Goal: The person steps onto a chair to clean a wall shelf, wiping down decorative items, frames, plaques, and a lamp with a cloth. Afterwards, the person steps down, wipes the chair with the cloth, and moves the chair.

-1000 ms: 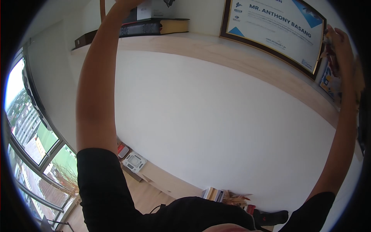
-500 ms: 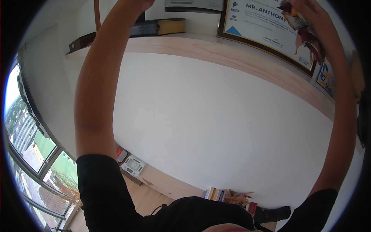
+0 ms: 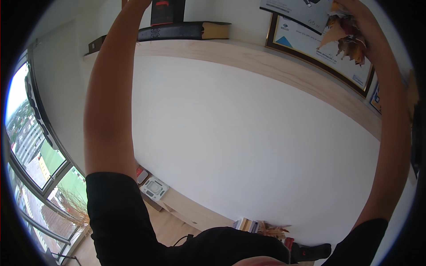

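Observation:
My right hand (image 3: 353, 8) is raised at the top right, its fingers partly cut off by the frame edge and closed around a bunch of dried autumn leaves (image 3: 348, 37). Right by these leaves is a charger box (image 3: 295, 12) marked 65W, which overlaps the framed certificate (image 3: 319, 53) in this view. My left hand (image 3: 144, 3) reaches up at the top left, only its wrist end showing and the fingers out of frame. Nearest to it are a black box (image 3: 167, 12) with a red mark and a thick black book (image 3: 173, 32) with gilt page edges, lying flat.
A pale wooden shelf (image 3: 213, 49) runs along the wall below the book and certificate. Lower down, a long wooden cabinet (image 3: 195, 213) carries a white device (image 3: 155, 188), books (image 3: 246, 224) and more dried leaves (image 3: 273, 229). Windows (image 3: 37, 146) are on the left.
The charger box has moved right, from above the book to beside the leaves and in front of the certificate. The black box shows more fully. The view has shifted slightly.

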Motion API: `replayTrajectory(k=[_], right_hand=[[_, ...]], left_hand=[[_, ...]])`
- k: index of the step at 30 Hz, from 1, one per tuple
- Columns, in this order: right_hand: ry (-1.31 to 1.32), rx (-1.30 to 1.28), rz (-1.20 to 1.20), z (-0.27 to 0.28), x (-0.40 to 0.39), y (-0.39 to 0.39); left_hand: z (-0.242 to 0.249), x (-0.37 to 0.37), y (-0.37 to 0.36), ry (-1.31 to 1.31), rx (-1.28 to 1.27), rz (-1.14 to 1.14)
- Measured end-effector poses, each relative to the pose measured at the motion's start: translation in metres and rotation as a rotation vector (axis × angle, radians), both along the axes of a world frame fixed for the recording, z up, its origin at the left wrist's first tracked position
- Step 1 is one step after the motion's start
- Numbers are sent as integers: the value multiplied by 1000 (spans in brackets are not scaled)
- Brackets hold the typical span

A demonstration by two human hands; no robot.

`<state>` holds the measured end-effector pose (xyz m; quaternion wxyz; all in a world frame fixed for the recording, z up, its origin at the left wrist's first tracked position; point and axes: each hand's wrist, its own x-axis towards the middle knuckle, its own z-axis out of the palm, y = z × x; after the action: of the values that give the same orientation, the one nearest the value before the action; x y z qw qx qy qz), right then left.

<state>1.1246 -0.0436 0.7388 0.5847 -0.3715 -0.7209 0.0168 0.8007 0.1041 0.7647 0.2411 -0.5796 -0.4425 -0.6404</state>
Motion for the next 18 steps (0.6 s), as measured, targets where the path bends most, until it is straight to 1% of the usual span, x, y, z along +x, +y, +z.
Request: replayTrajectory(k=[1, 2, 3, 4, 6, 7, 8, 10, 11, 12, 13, 14, 16, 17, 18], right_hand=[[1, -1, 1, -1, 5, 1], [-4, 85, -26, -4, 10, 3], [-4, 127, -40, -6, 12, 3], [-5, 168, -55, -9, 12, 3], [-1, 173, -19, -7, 9, -5], [0, 176, -11, -4, 4, -11], [244, 24, -99, 7, -17, -23], [497, -122, -194, 9, -11, -25], [265, 20, -116, -1, 16, -16], [29, 156, -38, -8, 33, -12], [29, 154, -45, -9, 40, -20], [-12, 52, 69, -8, 44, -33], [-50, -44, 173, -8, 49, -37], [-4, 65, 117, -11, 50, -27], [18, 117, 86, -14, 51, -23]], left_hand=[[-6, -12, 23, -48, -95, 75], [-12, -11, 22, -95, -189, 150], [-20, -9, 21, -101, -311, 75], [-22, -15, 33, -97, -313, 75], [-27, -23, 57, -32, -266, 76], [-27, -17, 53, -74, -223, 33], [-26, -5, 45, -70, -216, 20], [-28, 36, 13, -98, 11, -513], [-25, 59, -14, -39, -149, -421], [-33, 77, -9, 99, 75, -476], [-35, 90, -11, 160, -11, -560], [-35, 102, -12, 223, -95, -643], [-35, 125, 5, 293, -121, -296], [-34, 132, 3, 253, -261, -362], [-36, 135, 2, 255, -260, -370]])
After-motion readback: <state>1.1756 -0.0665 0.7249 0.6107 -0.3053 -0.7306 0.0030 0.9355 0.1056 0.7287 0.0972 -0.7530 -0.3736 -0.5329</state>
